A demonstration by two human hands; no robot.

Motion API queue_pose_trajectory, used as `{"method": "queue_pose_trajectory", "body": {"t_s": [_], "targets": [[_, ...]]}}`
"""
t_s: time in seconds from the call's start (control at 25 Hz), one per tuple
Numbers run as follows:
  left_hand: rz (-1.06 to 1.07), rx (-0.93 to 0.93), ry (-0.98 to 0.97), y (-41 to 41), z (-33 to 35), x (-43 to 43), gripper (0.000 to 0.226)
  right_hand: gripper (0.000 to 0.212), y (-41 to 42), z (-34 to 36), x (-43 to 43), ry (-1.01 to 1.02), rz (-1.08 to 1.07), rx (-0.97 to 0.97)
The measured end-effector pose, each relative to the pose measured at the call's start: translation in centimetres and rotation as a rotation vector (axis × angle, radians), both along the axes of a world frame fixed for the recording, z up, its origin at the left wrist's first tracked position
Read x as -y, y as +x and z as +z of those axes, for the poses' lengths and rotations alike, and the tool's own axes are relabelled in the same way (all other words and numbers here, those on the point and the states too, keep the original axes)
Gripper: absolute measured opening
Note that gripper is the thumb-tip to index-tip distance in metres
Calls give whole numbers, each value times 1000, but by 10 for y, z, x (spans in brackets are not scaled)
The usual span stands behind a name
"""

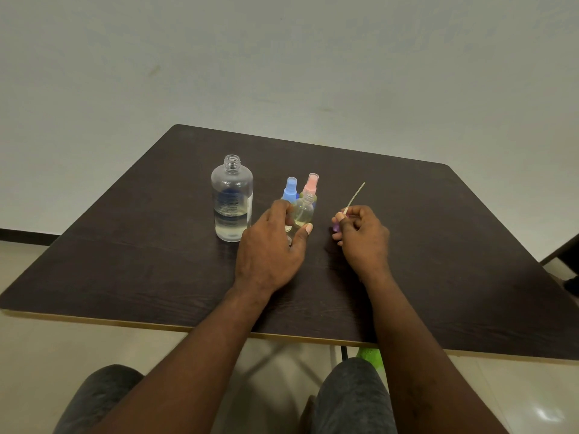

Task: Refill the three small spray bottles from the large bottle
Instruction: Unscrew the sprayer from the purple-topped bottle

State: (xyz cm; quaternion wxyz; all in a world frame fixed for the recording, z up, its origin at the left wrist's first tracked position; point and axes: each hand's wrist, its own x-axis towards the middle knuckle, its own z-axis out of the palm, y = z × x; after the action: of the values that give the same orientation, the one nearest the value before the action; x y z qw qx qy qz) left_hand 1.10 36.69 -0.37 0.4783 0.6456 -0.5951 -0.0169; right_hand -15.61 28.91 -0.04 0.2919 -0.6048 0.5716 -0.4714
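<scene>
At the centre of the frame, on the dark brown wood-grain table (pixel 438 245), stands the large clear plastic bottle (pixel 232 198), upright, its cap off, and less than half full of clear liquid. Just right of it 2 small spray bottles stand close together, both closed: the blue-capped small spray bottle (pixel 290 187) and, behind it to the right, the pink-capped small spray bottle (pixel 311 183). In front of these 2, the left hand (pixel 269 245) grips the 3rd, a small clear bottle with an open neck (pixel 303 213), fingers on its left and thumb on its right, and holds it upright at table level. It seems to hold some pale liquid, though the level is hard to read.

Right of centre, well apart from the bottles, the right hand (pixel 360 233) is closed round the purple spray head (pixel 336 227), whose thin dip tube (pixel 355 195) points up towards the upper right.

The step in hand looks like the 3rd bottle, opened for filling or awaiting its head. To fill it, the right hand must set the head down, lift the large bottle and pour slowly into the narrow neck while the left steadies it. Otherwise, thread the tube in and screw down.
</scene>
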Motion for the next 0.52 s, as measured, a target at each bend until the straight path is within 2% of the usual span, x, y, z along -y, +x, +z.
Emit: {"method": "queue_pose_trajectory", "body": {"t_s": [0.52], "targets": [[-18, 116, -20, 2, -3, 1, 47, 12, 10, -3, 8, -11, -88, -197]]}}
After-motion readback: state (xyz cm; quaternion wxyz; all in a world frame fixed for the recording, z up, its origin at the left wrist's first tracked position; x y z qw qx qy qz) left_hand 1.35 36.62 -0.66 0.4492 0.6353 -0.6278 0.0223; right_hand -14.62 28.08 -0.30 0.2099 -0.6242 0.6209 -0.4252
